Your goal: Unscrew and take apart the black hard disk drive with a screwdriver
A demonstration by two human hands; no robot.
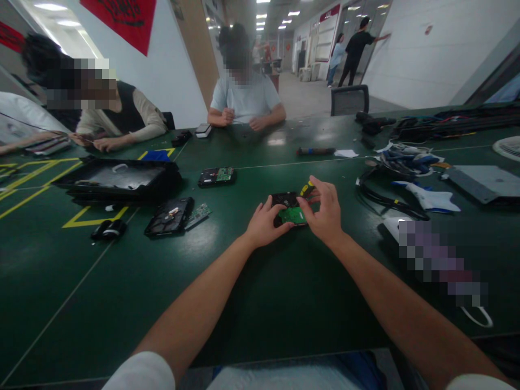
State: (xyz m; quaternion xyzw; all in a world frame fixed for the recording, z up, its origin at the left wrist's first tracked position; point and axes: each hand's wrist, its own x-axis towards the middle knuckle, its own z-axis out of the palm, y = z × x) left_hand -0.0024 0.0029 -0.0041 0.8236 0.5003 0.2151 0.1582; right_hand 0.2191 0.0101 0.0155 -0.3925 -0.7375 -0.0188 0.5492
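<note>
Fingers of the left hand spread and press on the near-left edge of a black hard drive lying flat on the green table. Drive sits at table centre, directly ahead of both forearms. Green circuit board faces up on the drive's near side, partly covered by both hands. Right hand: fingers curled together around a screwdriver with yellow-and-black handle; handle end sticks up and away above the drive. Tip hidden under the fingers; contact with board cannot be confirmed.

Left of the hands, well apart: opened drive with loose board beside it; black tray further left. Second drive with board up lies beyond. Right side: cable bundle, white cloth or glove.

Far edge: two seated people, one in a light-blue shirt, one with dark vest, hands on the table. Two people stand in the corridor behind.
</note>
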